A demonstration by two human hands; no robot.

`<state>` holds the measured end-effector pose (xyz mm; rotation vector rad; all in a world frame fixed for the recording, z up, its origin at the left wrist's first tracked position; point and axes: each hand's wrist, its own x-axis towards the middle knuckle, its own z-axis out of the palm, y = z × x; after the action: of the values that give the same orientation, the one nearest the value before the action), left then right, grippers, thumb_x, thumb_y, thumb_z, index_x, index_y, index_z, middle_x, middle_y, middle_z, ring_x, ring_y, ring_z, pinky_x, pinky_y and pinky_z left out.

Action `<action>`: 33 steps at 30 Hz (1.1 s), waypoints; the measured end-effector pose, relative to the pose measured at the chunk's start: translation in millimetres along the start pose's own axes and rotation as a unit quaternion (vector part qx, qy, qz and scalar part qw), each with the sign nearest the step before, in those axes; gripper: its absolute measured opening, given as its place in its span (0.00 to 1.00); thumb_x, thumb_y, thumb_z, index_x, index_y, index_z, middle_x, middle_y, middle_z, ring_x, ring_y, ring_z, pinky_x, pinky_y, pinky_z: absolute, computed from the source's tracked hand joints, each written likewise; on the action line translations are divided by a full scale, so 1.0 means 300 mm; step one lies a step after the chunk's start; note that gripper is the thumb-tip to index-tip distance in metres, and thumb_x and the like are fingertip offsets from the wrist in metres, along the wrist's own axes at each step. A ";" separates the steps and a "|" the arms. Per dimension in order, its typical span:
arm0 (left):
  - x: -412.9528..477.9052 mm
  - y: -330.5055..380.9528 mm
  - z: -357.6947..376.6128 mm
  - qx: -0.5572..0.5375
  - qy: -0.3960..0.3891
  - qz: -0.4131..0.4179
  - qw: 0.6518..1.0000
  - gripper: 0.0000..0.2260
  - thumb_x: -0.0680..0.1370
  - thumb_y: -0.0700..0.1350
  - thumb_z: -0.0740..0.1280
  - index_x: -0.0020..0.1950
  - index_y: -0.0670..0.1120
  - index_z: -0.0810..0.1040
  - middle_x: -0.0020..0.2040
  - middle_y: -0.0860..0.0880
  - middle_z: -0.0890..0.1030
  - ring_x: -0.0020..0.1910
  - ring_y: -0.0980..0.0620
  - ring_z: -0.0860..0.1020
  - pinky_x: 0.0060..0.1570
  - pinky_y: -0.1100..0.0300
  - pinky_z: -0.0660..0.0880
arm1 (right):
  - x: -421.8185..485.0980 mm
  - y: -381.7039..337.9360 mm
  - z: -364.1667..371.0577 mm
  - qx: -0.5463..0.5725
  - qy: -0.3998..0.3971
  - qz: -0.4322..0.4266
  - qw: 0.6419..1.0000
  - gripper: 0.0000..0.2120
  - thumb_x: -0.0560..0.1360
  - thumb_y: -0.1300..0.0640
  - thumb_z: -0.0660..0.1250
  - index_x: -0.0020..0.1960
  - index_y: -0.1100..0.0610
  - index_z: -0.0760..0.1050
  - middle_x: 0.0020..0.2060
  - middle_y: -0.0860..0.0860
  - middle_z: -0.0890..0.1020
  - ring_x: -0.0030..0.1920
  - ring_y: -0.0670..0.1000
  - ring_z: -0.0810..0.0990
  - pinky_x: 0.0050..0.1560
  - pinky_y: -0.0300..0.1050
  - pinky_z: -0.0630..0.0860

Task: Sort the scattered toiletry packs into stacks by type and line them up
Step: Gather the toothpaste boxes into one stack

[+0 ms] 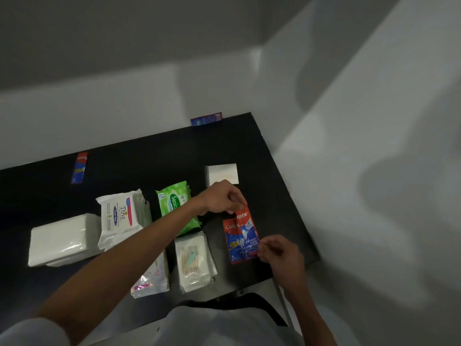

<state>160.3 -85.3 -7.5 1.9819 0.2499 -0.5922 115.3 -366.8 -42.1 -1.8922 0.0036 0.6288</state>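
On the black table my left hand pinches the top end of a red-and-blue Colgate sachet, and my right hand pinches its lower end. That sachet lies over another Colgate sachet. Two more Colgate sachets lie apart: one at the far left, one at the table's back edge. Left of the pair stand a stack of clear packs with cotton buds, a green Sanicare wipes pack, a white Dove wipes pack and a white tissue pack.
A white square pack lies behind my left hand. A stack of shiny clear packs sits under my left forearm near the front edge. The table's right edge runs close to my right hand. White walls enclose the back and right.
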 end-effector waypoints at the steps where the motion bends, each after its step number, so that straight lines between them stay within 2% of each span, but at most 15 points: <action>1: 0.012 -0.005 0.019 0.018 0.008 -0.003 1.000 0.07 0.79 0.44 0.76 0.56 0.46 0.87 0.48 0.49 0.89 0.50 0.50 0.87 0.50 0.56 0.85 | 0.000 0.016 0.005 -0.001 0.002 0.004 1.000 0.04 0.78 0.63 0.77 0.49 0.56 0.84 0.41 0.50 0.89 0.41 0.52 0.89 0.49 0.56 0.87; 3: 0.025 -0.008 0.047 0.046 0.022 -0.006 0.999 0.08 0.79 0.44 0.76 0.57 0.45 0.86 0.48 0.48 0.89 0.47 0.50 0.88 0.46 0.62 0.83 | 0.005 0.042 0.013 -0.010 0.007 0.011 1.000 0.04 0.77 0.63 0.77 0.49 0.56 0.84 0.40 0.49 0.89 0.40 0.51 0.89 0.47 0.55 0.87; 5: 0.036 -0.012 0.069 0.065 0.025 -0.007 0.998 0.08 0.79 0.43 0.75 0.57 0.44 0.86 0.49 0.48 0.88 0.47 0.51 0.87 0.48 0.62 0.83 | 0.011 0.061 0.019 -0.018 0.014 0.019 1.000 0.05 0.77 0.61 0.78 0.50 0.54 0.84 0.39 0.49 0.89 0.39 0.49 0.88 0.45 0.52 0.87; 7: 0.046 -0.020 0.086 0.085 0.026 -0.009 0.996 0.08 0.79 0.44 0.75 0.57 0.44 0.85 0.50 0.48 0.88 0.49 0.54 0.86 0.53 0.58 0.83 | 0.020 0.081 0.024 -0.040 0.027 0.017 0.999 0.06 0.75 0.59 0.80 0.49 0.51 0.84 0.38 0.47 0.88 0.40 0.45 0.88 0.42 0.44 0.85; 9: 0.055 -0.026 0.100 0.112 0.032 -0.007 0.993 0.09 0.79 0.44 0.75 0.57 0.44 0.85 0.52 0.48 0.88 0.51 0.55 0.85 0.55 0.58 0.82 | 0.025 0.092 0.026 -0.079 0.035 0.005 0.996 0.06 0.75 0.56 0.80 0.47 0.50 0.84 0.39 0.42 0.88 0.41 0.39 0.86 0.40 0.33 0.80; 11: 0.065 -0.034 0.111 0.131 0.037 0.005 0.991 0.08 0.79 0.44 0.75 0.57 0.43 0.85 0.53 0.48 0.87 0.52 0.54 0.85 0.55 0.58 0.82 | 0.032 0.099 0.029 -0.112 0.028 -0.005 0.993 0.04 0.75 0.55 0.80 0.47 0.51 0.85 0.40 0.41 0.87 0.43 0.35 0.85 0.40 0.28 0.77; 18: 0.092 -0.071 0.156 0.183 0.074 0.014 0.980 0.06 0.80 0.44 0.73 0.56 0.47 0.84 0.53 0.50 0.85 0.51 0.55 0.84 0.55 0.54 0.84 | 0.047 0.115 0.058 -0.154 0.016 0.000 0.988 0.04 0.77 0.54 0.78 0.48 0.52 0.85 0.40 0.42 0.87 0.43 0.33 0.84 0.39 0.26 0.76; 23: 0.103 -0.103 0.177 0.207 0.085 0.008 0.975 0.07 0.81 0.45 0.72 0.58 0.49 0.83 0.56 0.50 0.83 0.54 0.54 0.83 0.56 0.52 0.84 | 0.059 0.122 0.062 -0.166 0.018 -0.007 0.986 0.03 0.78 0.55 0.77 0.48 0.54 0.84 0.41 0.44 0.88 0.42 0.37 0.85 0.38 0.25 0.75; 33: 0.105 -0.125 0.183 0.202 0.081 0.016 0.976 0.11 0.81 0.44 0.72 0.63 0.46 0.81 0.56 0.50 0.83 0.54 0.55 0.82 0.54 0.57 0.82 | 0.066 0.120 0.065 -0.195 0.015 -0.006 0.981 0.05 0.80 0.53 0.74 0.50 0.54 0.84 0.44 0.46 0.87 0.42 0.36 0.83 0.38 0.24 0.74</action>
<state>155.3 -118.6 -73.0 2.4276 0.2084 -0.4889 113.6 -359.0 -86.9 -2.2778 -0.1190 0.6266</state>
